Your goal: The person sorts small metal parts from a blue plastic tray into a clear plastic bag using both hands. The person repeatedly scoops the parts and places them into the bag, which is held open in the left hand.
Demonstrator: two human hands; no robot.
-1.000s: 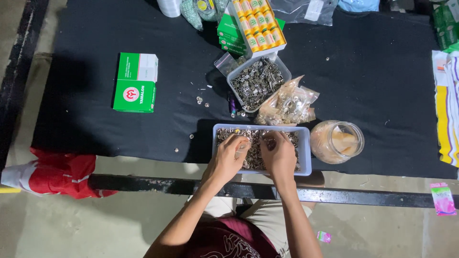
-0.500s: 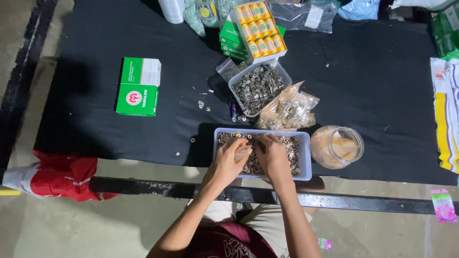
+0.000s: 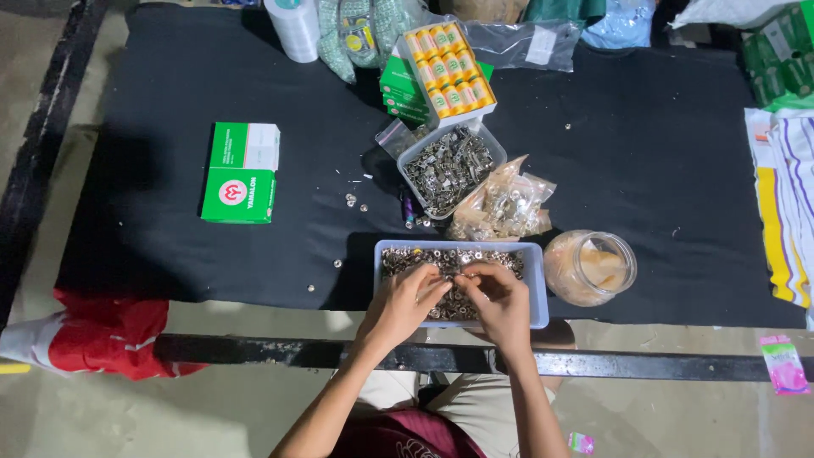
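Small silvery metal fasteners (image 3: pixel 441 263) fill the pale rectangular plastic tray (image 3: pixel 536 284) directly beneath my left hand (image 3: pixel 398 307) and right hand (image 3: pixel 502 304), fingertips pinched together mid-tray, what they hold I cannot tell.

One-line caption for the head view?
Both hands, left hand and right hand, pick through small metal parts in a tray.

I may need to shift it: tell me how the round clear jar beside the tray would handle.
The clear jar lies on its side, so it may roll if nudged. It looks like light plastic, likely easy to lift. The smooth wall could be slippery.
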